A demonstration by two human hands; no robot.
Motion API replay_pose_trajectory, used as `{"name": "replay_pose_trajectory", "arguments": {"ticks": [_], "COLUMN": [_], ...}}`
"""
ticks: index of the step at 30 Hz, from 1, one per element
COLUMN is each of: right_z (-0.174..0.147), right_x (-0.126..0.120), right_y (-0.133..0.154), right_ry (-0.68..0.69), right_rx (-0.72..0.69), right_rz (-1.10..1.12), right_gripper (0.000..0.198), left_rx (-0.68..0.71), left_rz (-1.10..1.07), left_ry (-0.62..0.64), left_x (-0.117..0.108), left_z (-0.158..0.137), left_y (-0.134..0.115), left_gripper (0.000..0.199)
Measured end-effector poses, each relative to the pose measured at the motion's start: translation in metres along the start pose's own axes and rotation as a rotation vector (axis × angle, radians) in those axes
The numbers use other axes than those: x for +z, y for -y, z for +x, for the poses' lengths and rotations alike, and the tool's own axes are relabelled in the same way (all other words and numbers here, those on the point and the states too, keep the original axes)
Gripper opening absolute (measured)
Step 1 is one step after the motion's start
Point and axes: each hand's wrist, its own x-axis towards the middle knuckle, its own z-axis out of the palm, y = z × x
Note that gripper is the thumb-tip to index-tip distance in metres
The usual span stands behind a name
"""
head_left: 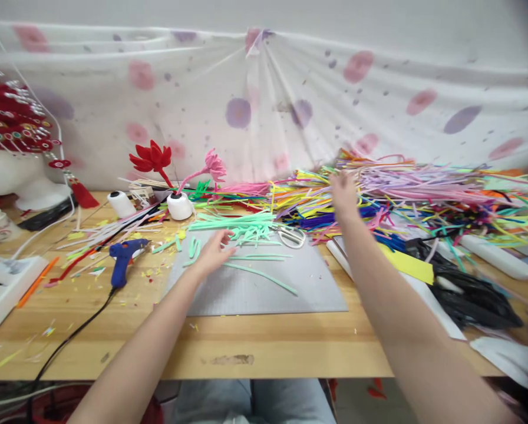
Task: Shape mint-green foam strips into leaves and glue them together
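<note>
My left hand (212, 253) rests on the grey mat (264, 291), fingers spread and touching mint-green pipe cleaners (250, 227) that lie there. My right hand (344, 191) reaches far forward into the big heap of multicoloured pipe cleaners (423, 188) along the back of the wooden table (255, 347); it is blurred and whether it grips any strand is unclear. Scissors (291, 237) lie between the two hands at the mat's far edge.
A blue glue gun (123, 254) with a black cord lies left of the mat. Behind it stand two white spools (180, 206), one holding red and pink pipe-cleaner flowers (152, 158). A red headdress on a white head form (12, 147) is far left. Black bags (471, 291) lie right.
</note>
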Motion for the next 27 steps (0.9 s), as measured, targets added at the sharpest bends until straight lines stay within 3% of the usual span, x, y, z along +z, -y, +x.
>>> {"name": "replay_pose_trajectory", "arguments": {"ticks": [1, 3, 5, 6, 8, 11, 13, 15, 18, 21, 23, 25, 27], "right_z": [-0.03, -0.086, -0.127, -0.141, -0.158, -0.166, -0.168, -0.168, -0.162, -0.149, -0.141, -0.136, -0.137], "right_x": [0.018, 0.051, 0.074, 0.08, 0.086, 0.087, 0.088, 0.088, 0.085, 0.079, 0.079, 0.083, 0.092], "right_y": [0.006, 0.017, 0.025, 0.028, 0.033, 0.041, 0.047, 0.051, 0.052, 0.055, 0.062, 0.072, 0.08], "right_ry": [0.161, 0.398, 0.739, 0.791, 0.815, 0.854, 0.858, 0.814, 0.632, 0.457, 0.453, 0.479, 0.507], "right_rx": [0.09, 0.1, 0.018, -0.015, -0.093, -0.308, -0.405, -0.404, -0.247, -0.078, 0.012, 0.135, 0.265], "right_rz": [0.039, 0.072, 0.07, 0.033, -0.037, -0.126, -0.234, -0.36, -0.424, -0.21, 0.08, 0.412, 0.673], "right_gripper": [0.04, 0.027, 0.02, 0.019, 0.023, 0.038, 0.032, 0.024, 0.023, 0.021, 0.022, 0.031, 0.037], "left_rx": [0.035, 0.08, 0.079, 0.082, 0.104, 0.17, 0.224, 0.285, 0.31, 0.237, 0.195, 0.164, 0.117], "left_rz": [0.086, 0.263, 0.422, 0.482, 0.557, 0.603, 0.624, 0.638, 0.642, 0.624, 0.521, 0.305, 0.015], "left_ry": [0.035, 0.091, 0.106, 0.104, 0.079, -0.012, -0.077, -0.127, -0.225, -0.349, -0.425, -0.466, -0.417], "left_x": [0.004, 0.013, 0.02, 0.022, 0.026, 0.031, 0.034, 0.034, 0.025, 0.012, 0.007, 0.008, 0.015], "left_z": [-0.005, -0.014, -0.022, -0.025, -0.03, -0.032, -0.032, -0.032, -0.032, -0.028, -0.022, -0.014, -0.007], "left_y": [0.004, 0.01, 0.013, 0.013, 0.011, 0.005, 0.001, 0.0, 0.002, 0.0, -0.007, -0.016, -0.019], "left_gripper": [0.042, 0.044, 0.027, 0.018, 0.008, 0.011, 0.016, 0.02, 0.024, 0.025, 0.024, 0.024, 0.026]}}
